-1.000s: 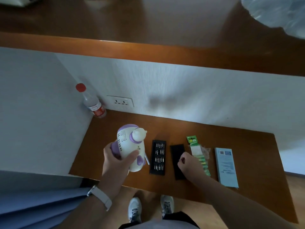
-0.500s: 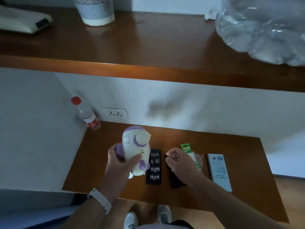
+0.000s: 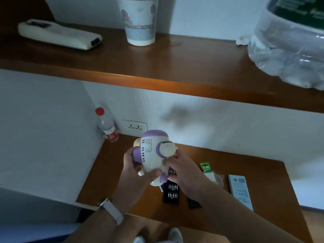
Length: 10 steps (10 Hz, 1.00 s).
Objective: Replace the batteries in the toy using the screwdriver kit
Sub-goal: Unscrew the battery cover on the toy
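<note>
A white and purple toy (image 3: pixel 152 155) is held up above the low wooden table (image 3: pixel 259 174), its vented back towards me. My left hand (image 3: pixel 138 174) grips its left and lower side. My right hand (image 3: pixel 182 171) rests on its right side, fingers against the body near the round knob. Below them on the table lies the black screwdriver bit tray (image 3: pixel 171 191), partly hidden by my hands, with its black lid (image 3: pixel 193 203) beside it. A green battery pack (image 3: pixel 207 171) lies to the right. A thin metal tip shows under the toy; I cannot tell what it is.
A pale blue box (image 3: pixel 241 192) lies at the table's right. A red-capped bottle (image 3: pixel 107 127) stands in the back left corner by a wall socket (image 3: pixel 135 126). The upper shelf (image 3: pixel 157 71) carries a paper cup (image 3: pixel 139 20), a white device (image 3: pixel 59 35) and a plastic bag (image 3: pixel 289 42).
My right hand rose from the black lid on the table to the toy's right side. The toy was lifted and tilted slightly. The camera tilted up, showing more of the shelf.
</note>
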Tool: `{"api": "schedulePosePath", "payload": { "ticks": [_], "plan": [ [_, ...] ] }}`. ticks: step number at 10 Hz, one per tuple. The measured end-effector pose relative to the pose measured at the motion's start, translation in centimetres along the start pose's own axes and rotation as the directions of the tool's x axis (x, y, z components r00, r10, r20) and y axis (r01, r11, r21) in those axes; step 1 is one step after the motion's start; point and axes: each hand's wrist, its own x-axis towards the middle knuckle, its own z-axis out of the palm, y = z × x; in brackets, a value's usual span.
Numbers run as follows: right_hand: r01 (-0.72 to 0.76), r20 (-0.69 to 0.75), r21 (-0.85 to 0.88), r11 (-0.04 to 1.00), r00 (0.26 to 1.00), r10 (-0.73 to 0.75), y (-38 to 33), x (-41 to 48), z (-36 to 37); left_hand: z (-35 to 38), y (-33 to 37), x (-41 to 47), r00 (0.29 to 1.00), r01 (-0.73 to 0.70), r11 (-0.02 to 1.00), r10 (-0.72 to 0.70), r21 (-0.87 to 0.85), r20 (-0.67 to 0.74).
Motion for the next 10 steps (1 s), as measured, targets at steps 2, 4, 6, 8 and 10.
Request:
{"api": "schedulePosePath", "payload": {
  "ticks": [2,4,6,8,10],
  "plan": [
    [0.023,0.065,0.104,0.994,0.997,-0.030,0.8,0.5,2.0,-1.7,-0.4,-0.5,0.999,-0.036,0.998,0.036,-0.049,-0.008],
    [0.047,0.002,0.096,0.994,0.999,-0.047,1.5,1.0,4.2,-2.6,-0.8,-0.8,0.997,-0.037,0.999,0.038,0.004,-0.064],
    [0.015,0.079,0.161,0.987,0.996,-0.028,2.4,0.6,3.6,-2.9,-1.1,-0.9,0.994,-0.055,0.998,0.055,0.012,-0.095],
    [0.008,0.071,0.155,0.988,0.997,-0.019,3.1,0.5,3.4,-2.8,-1.6,-1.2,0.996,-0.055,0.998,0.057,0.026,-0.075],
    [0.034,0.064,0.083,0.996,0.997,-0.039,3.0,0.1,3.3,-2.6,-1.5,-1.3,0.996,-0.066,0.997,0.063,-0.045,-0.058]
  ]
}}
